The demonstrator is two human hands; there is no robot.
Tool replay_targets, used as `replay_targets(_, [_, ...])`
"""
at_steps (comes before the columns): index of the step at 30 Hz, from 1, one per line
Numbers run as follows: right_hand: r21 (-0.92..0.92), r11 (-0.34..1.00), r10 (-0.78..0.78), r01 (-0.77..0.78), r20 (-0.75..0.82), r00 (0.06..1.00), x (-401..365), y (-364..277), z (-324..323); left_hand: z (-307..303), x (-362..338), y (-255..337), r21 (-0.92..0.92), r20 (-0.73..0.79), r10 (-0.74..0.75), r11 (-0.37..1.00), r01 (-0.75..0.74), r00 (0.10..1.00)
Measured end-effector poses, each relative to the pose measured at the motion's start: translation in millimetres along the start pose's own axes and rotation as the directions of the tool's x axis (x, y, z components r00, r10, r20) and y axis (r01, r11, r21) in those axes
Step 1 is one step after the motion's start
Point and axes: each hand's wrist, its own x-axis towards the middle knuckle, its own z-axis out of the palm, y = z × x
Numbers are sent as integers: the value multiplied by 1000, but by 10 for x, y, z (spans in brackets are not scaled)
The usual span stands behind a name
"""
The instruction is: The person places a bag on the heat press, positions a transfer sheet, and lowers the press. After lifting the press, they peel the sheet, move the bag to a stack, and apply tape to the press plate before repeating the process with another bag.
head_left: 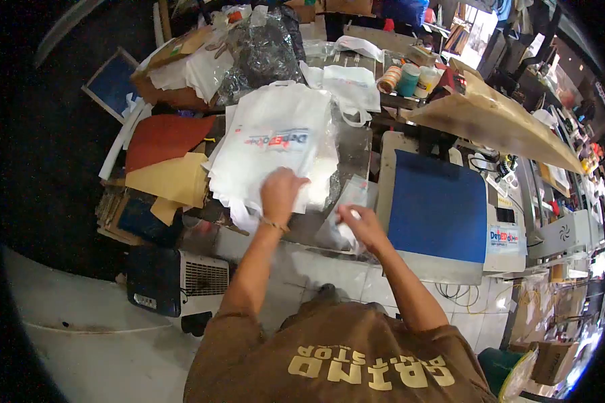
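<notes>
A stack of white bags (255, 161) with blue and red printing lies on the dark table in front of me. My left hand (282, 193) rests on the near right part of the top bag, thumb held out to the side. My right hand (363, 228) is closed at the right of the stack, fingers curled around the near end of a printed clear film sheet (356, 193). White material shows between its fingers and below them.
Right of the table stands a press with a blue pad (438, 205). Another printed white bag (346, 87) lies at the back beside several jars (408, 80). Red sheet (165, 144) and tan sheet (171, 180) sit at left. A brown board (497, 117) juts in at right.
</notes>
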Motion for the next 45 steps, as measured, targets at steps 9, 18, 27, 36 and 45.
replay_targets(9, [120, 991, -69, 52, 147, 987, -150, -201, -98, -29, -995, 87, -243, -92, -55, 969, 31, 994])
replay_targets(18, [626, 738, 409, -250, -121, 904, -1914, 891, -1986, 884, -1171, 706, -708, 690, -164, -355, 610, 705])
replay_targets(27, [245, 878, 479, -411, -442, 759, -2044, 2298, -3063, 2352, -1151, 1780, -640, 514, -41, 646, 415, 857])
replay_targets(36, [-70, 915, 315, -397, -489, 813, -1622, 2236, -3193, 2274, -1017, 1999, -518, 215, -80, 835, 183, 973])
replay_targets(45, [196, 884, 466, -424, -318, 825, -2505, 2092, -3047, -126, 335, 3743, -608, 528, 785, 616, -500, 324])
